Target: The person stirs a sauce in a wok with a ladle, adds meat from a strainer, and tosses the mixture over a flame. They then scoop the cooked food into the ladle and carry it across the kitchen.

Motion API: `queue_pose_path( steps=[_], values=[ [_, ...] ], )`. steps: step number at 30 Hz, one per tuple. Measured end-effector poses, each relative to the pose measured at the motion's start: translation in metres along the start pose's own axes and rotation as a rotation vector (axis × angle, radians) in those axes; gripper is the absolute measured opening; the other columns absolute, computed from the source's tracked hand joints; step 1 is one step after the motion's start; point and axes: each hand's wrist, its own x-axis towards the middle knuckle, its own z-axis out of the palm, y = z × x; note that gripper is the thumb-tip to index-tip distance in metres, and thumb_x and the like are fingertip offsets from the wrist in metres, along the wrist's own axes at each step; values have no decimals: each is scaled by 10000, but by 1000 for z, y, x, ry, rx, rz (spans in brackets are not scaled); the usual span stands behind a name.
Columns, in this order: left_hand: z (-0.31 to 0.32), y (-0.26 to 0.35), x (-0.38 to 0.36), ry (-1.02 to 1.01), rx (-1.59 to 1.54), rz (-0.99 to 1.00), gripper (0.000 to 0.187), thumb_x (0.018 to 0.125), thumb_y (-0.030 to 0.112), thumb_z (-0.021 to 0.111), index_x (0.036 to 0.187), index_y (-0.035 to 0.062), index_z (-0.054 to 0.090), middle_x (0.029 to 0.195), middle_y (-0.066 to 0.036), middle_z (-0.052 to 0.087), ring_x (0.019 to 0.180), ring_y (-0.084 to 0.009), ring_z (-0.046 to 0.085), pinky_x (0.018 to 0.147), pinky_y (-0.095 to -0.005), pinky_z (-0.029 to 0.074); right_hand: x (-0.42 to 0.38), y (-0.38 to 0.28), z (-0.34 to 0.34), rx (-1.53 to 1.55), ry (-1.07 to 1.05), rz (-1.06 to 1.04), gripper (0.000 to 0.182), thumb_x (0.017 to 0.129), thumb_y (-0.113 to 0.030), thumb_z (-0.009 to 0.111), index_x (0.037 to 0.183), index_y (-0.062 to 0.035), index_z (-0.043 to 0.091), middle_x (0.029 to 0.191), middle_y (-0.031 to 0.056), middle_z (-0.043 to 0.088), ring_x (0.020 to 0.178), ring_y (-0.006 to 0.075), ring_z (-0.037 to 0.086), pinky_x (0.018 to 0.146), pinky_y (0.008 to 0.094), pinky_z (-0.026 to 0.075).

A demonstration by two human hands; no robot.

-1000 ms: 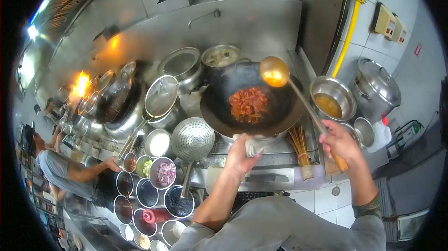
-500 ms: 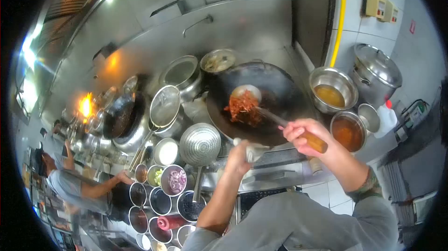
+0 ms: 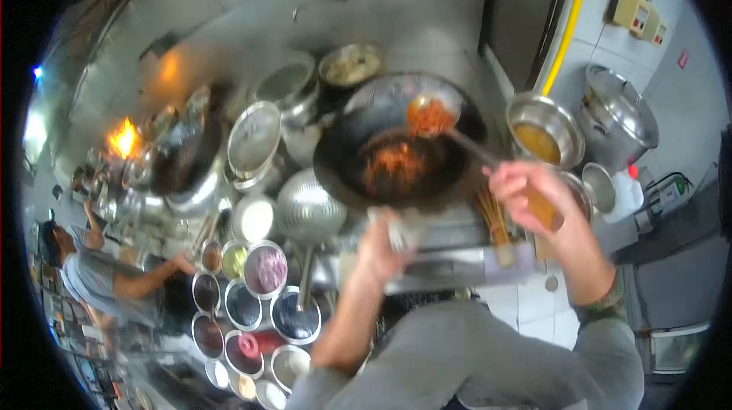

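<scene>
My right hand [image 3: 534,195] is closed around the wooden handle of a ladle [image 3: 474,148]. The ladle's bowl is over the far right part of a dark wok [image 3: 343,155] and holds reddish-brown food pieces [image 3: 431,116]. More of these pieces [image 3: 395,166] lie in the wok's bottom. At the wok's near edge, my left hand [image 3: 381,248] is closed on a folded white cloth [image 3: 396,232]. Motion blurs this hand, and whether it grips the wok's handle through the cloth is hidden.
Left of the wok are a perforated strainer [image 3: 311,204] and a mesh strainer [image 3: 255,139]. Several ingredient pots stand below, one with sliced onion [image 3: 268,269]. A steel bowl of yellowish liquid [image 3: 545,132] sits right. Flames [image 3: 124,139] rise near a co-worker [image 3: 114,269] at far left.
The wok has shifted away from me and slightly left, with my left hand and the cloth. The ladle's bowl has moved up and right within it, separating from the food at the bottom.
</scene>
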Motion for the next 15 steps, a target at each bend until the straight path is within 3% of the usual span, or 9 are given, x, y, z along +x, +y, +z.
queue_pose_path(
  steps=[1, 4, 5, 6, 9, 10, 11, 14, 15],
  values=[
    [25, 21, -3, 25, -156, 39, 100, 962, 159, 527, 1039, 96, 539, 1101, -177, 632, 1020, -314, 640, 815, -453, 552, -6, 4, 11, -123, 25, -62, 156, 982, -102, 533, 1095, -9, 478, 825, -6, 524, 625, 57, 530, 458, 217, 404],
    [28, 11, -2, -93, -23, 225, 150, 998, 188, 494, 997, 52, 558, 989, -147, 654, 907, -273, 669, 780, -460, 590, -24, 3, 7, -188, 36, -62, 147, 979, -93, 537, 1086, -12, 478, 829, 0, 530, 617, 54, 516, 454, 218, 395],
    [29, 2, -6, -109, 128, 302, 120, 973, 121, 486, 1018, 28, 548, 997, -150, 654, 904, -271, 670, 818, -464, 586, -31, 7, 14, -233, 39, -110, 160, 973, -83, 548, 1095, -13, 472, 839, 25, 541, 616, 73, 518, 457, 249, 406],
    [27, -2, -18, -125, 467, 262, 296, 906, 76, 531, 1192, 7, 500, 1134, -164, 614, 1058, -277, 634, 946, -447, 523, -32, 12, 15, -292, 74, -121, 155, 970, -81, 553, 1088, -17, 477, 844, 34, 544, 618, 82, 519, 458, 265, 412],
    [-26, -46, 52, -54, 655, 840, 659, 827, 45, 584, 1425, -6, 312, 1355, -203, 493, 1246, -298, 515, 1068, -372, 399, -33, 28, 22, -471, 89, -147, 141, 957, -75, 583, 1065, -42, 498, 861, 60, 553, 622, 115, 523, 456, 319, 429],
    [-29, -45, 52, -126, 703, 900, 744, 814, 41, 592, 1474, -8, 252, 1414, -210, 450, 1291, -299, 471, 1097, -359, 358, -37, 42, 38, -461, 139, -151, 112, 963, -88, 585, 1039, -60, 507, 873, 42, 550, 632, 107, 524, 448, 319, 424],
    [-29, -45, 51, -28, 823, 1045, 698, 826, 27, 576, 1458, -15, 281, 1384, -214, 477, 1268, -310, 484, 1105, -378, 356, -35, 52, 39, -373, 49, -115, 134, 973, -97, 575, 1081, -55, 508, 878, 34, 547, 634, 96, 525, 444, 312, 430],
    [-25, -36, 43, -87, 761, 938, 665, 836, 51, 576, 1438, -31, 306, 1355, -210, 491, 1286, -317, 471, 1117, -385, 337, -19, 62, 30, -97, -162, -1, 220, 996, -117, 545, 1192, -24, 505, 879, 14, 526, 639, 64, 519, 445, 276, 448],
    [-23, -35, 44, -41, 700, 860, 592, 840, 52, 563, 1387, -30, 351, 1264, -190, 534, 1181, -299, 530, 1038, -384, 402, -7, 60, 24, -12, -233, 35, 251, 1003, -122, 535, 1227, -12, 503, 878, 7, 517, 641, 53, 516, 447, 262, 454]
  ],
)
